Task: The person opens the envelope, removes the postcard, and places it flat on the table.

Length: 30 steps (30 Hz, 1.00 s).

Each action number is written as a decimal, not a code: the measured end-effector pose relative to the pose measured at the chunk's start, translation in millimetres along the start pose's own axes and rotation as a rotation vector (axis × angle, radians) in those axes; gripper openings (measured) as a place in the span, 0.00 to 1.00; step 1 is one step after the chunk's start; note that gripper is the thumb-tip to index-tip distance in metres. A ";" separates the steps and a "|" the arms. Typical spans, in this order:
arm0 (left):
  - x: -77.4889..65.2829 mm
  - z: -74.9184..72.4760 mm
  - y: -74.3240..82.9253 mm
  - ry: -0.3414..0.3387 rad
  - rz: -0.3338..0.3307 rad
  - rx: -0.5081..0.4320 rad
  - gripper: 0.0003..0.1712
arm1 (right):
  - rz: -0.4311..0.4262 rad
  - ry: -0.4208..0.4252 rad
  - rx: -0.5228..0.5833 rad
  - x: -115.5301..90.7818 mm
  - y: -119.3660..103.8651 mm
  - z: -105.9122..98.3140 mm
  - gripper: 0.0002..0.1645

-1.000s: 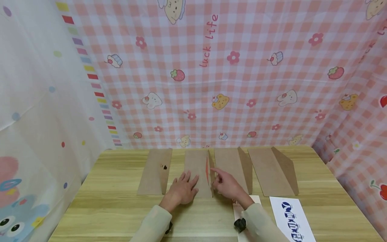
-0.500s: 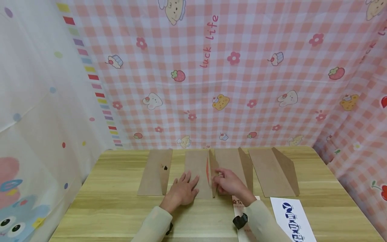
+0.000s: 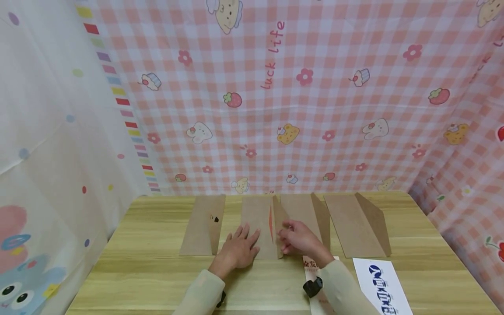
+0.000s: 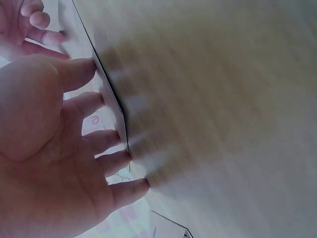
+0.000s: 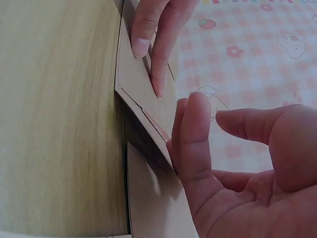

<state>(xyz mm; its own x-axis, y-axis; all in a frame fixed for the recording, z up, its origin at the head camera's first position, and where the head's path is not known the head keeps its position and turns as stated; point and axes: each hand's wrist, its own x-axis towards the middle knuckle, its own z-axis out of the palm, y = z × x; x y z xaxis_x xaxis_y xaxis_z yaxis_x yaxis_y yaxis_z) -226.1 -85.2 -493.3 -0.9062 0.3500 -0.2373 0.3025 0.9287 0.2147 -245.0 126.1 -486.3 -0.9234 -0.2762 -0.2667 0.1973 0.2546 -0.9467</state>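
Note:
A brown kraft envelope [image 3: 257, 212], second from the left, lies on the table with its flap [image 3: 278, 214] raised toward the right. A red strip [image 3: 271, 223] shows in its opening. My left hand [image 3: 238, 250] rests on the envelope's near-left part, fingers spread. Beside the flap is my right hand [image 3: 301, 238], its fingers bent loosely. In the right wrist view, fingers of that hand [image 5: 218, 163] lie against the flap's outer side, while thumb and index fingertips stand apart with nothing between them.
Other kraft envelopes lie in the row: one at left [image 3: 198, 227] with a black mark, two at right [image 3: 297, 210] with raised flaps. Under the right forearm is a card with red characters [image 3: 311, 263]. A white card with blue characters [image 3: 366, 273] lies at right.
My right index finger, stretched out to the flap before, has drawn back and bent. The flap leans farther to the right. My left hand has stayed in place.

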 end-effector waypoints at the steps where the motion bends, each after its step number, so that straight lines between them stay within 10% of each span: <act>1: 0.1 0.3 -0.1 0.002 0.001 -0.003 0.32 | 0.004 0.008 0.001 0.6 0.0 0.7 0.36; 30: 11.3 -2.7 35.6 0.052 -0.124 -0.039 0.43 | -0.034 0.213 -0.308 28.1 9.5 8.9 0.18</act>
<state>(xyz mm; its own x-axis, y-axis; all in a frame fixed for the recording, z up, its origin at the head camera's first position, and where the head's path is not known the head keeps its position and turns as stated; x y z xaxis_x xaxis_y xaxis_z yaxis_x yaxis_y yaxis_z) -226.4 -48.5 -485.8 -0.9505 0.2246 -0.2149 0.1760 0.9587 0.2236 -266.2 112.5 -504.4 -0.9820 -0.0983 -0.1614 0.0867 0.5242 -0.8472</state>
